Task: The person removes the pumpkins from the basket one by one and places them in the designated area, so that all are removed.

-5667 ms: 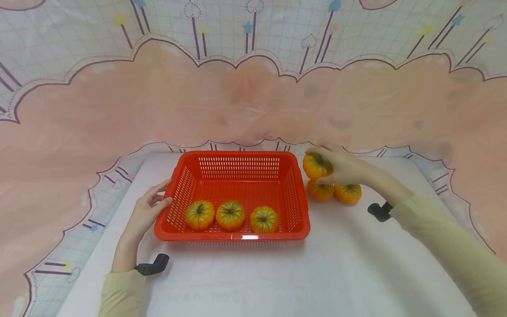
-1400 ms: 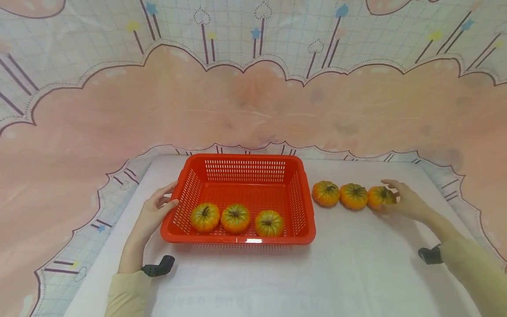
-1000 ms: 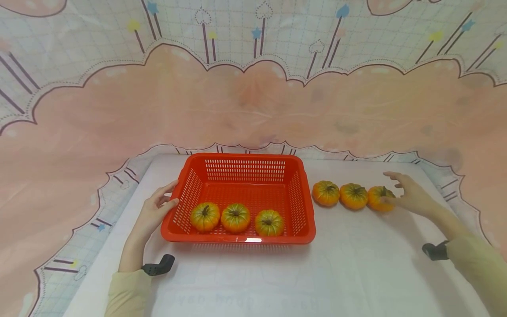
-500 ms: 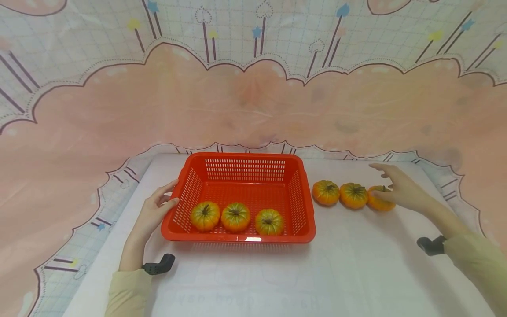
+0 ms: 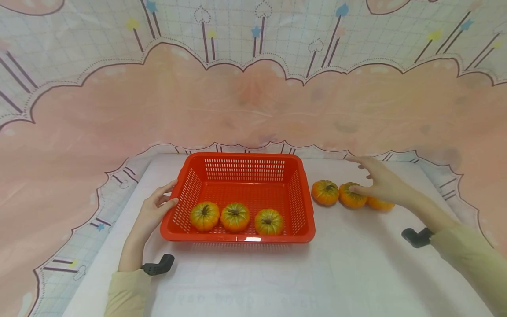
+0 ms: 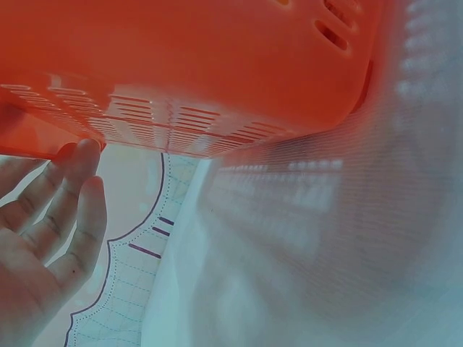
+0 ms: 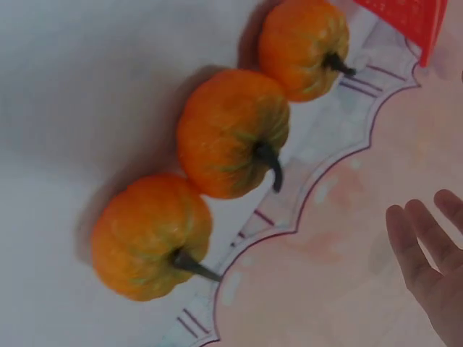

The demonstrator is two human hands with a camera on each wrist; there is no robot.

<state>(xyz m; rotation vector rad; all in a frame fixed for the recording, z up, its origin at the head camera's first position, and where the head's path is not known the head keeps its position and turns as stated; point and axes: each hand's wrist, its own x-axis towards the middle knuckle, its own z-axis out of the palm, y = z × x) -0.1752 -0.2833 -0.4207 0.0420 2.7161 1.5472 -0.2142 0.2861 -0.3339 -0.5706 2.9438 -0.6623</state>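
Observation:
My left hand [image 5: 152, 211] is at the left rim of a red plastic basket [image 5: 237, 237]; its relaxed fingers [image 6: 85, 210] touch the rim from outside. Inside, along the near side, sit three small orange-green pumpkins: a left one [image 5: 204, 216], a middle one [image 5: 235, 217] and a right one [image 5: 269, 221]. Three more stand in a row to the right of the basket: a near-basket pumpkin [image 5: 325, 192], a centre pumpkin [image 5: 351, 197] and an outer pumpkin [image 7: 152, 237]. Over this row my right hand [image 5: 380, 180] hovers with spread fingers, holding nothing, and partly hides the outer two.
Everything stands on a white-covered table [image 5: 245, 277]. Behind it hangs a pink and white patterned cloth [image 5: 245, 105]. Each wrist carries a black camera, a left one [image 5: 159, 265] and a right one [image 5: 416, 237].
The right hand has set a third pumpkin down at the right end of the row, let go, and moved left above the row. The left hand stays at the basket rim.

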